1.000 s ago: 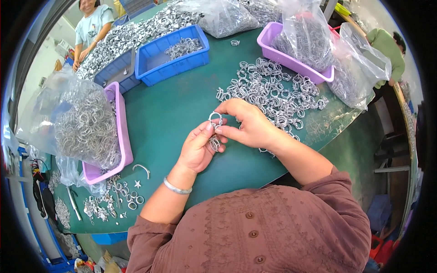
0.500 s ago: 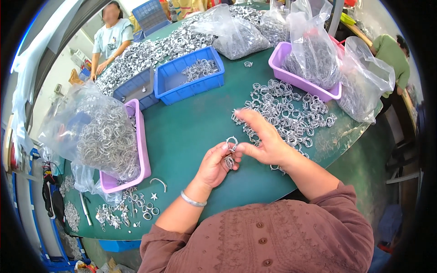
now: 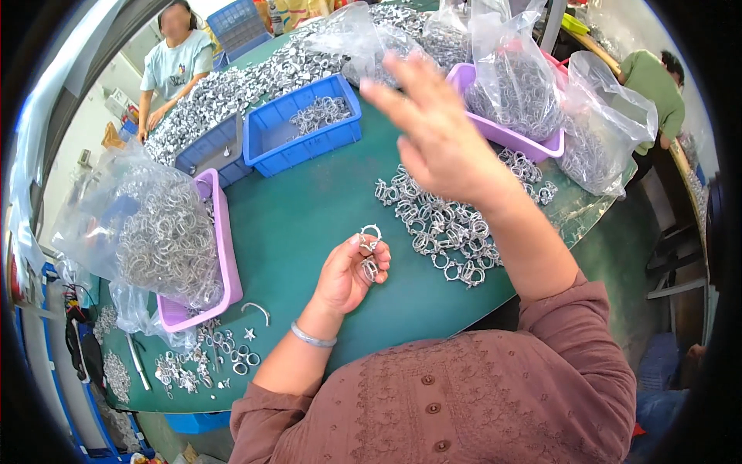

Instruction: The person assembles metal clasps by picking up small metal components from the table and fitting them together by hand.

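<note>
Closed on metal rings, my left hand is over the green table. One open-topped ring is pinched upright at the fingertips, and a second ring rests against the curled fingers. My right hand is raised with fingers spread and slightly blurred; I see nothing in it. Below it lies a loose pile of silvery rings, partly hidden by my right forearm. Past the raised fingers stands a blue bin with some rings in it.
A purple tray at left bears a bag of rings. Another purple tray with bagged rings stands at right. Small metal parts lie front left. A heap of metal pieces covers the far side, where a person works.
My right hand has lifted away from the left hand, up and toward the far side, fingers spreading. My left hand keeps its rings. The whole view has shifted slightly.
</note>
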Motion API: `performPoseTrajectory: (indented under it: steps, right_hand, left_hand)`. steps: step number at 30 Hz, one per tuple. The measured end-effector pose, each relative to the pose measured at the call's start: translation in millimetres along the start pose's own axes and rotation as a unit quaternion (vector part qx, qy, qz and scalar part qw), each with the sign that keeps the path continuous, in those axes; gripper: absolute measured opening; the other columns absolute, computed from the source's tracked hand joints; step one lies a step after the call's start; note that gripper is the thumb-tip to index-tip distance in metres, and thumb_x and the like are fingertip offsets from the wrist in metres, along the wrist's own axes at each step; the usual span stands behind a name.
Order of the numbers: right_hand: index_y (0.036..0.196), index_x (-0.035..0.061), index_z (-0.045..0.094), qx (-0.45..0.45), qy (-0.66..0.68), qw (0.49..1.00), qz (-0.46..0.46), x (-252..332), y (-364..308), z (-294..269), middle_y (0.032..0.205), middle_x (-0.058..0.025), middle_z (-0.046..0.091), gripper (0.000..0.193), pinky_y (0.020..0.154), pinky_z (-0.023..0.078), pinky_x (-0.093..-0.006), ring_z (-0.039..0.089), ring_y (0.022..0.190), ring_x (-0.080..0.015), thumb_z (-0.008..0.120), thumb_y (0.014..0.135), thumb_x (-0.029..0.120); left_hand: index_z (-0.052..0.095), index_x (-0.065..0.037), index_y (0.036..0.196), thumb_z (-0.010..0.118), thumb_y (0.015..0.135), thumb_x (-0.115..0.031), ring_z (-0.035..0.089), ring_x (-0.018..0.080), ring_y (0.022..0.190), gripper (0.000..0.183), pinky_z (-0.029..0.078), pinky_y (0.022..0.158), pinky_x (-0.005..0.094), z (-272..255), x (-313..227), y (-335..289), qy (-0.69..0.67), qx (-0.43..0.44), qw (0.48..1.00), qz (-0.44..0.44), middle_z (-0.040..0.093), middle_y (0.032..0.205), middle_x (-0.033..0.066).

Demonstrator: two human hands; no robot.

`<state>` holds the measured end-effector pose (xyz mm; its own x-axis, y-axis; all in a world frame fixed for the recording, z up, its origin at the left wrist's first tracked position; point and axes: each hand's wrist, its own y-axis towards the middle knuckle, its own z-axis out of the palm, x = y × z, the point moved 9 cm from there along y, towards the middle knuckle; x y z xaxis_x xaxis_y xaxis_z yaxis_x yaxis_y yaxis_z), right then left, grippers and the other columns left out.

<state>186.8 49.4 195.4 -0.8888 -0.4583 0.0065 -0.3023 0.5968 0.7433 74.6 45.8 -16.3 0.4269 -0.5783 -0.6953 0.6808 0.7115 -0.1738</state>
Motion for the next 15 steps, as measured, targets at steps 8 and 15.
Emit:
performPoseTrajectory:
  steps: [8, 15]
  right_hand:
    - [0.110, 0.0005, 0.053, 0.204, 0.453, 0.860, 0.115, 28.1, -76.8, 84.6, 0.098, -0.0154, 0.059, 0.035, 0.078, 0.045, -0.0333, 0.057, 0.089, -0.0270, 0.058, 0.076, 0.012]
    - [0.098, 0.0002, 0.058, 0.215, 0.523, 0.803, 0.185, 26.6, -88.3, 89.4, 0.084, -0.0069, 0.060, 0.023, 0.069, 0.046, -0.0271, 0.056, 0.078, -0.0143, 0.060, 0.075, 0.003]
  left_hand:
    - [0.051, -0.007, 0.075, 0.032, 0.090, -0.039, 0.047, 0.0155, 0.062, 0.041, 0.039, 0.052, 0.0260, 3.9, -2.8, -1.6, -0.035, 0.031, 0.999, -0.015, 0.052, 0.069, 0.0063]
    - [0.053, -0.004, 0.072, 0.035, 0.090, -0.039, 0.050, 0.0165, 0.059, 0.043, 0.041, 0.051, 0.0262, 2.4, 0.9, -1.3, -0.038, 0.036, 0.999, -0.006, 0.053, 0.066, 0.0088]
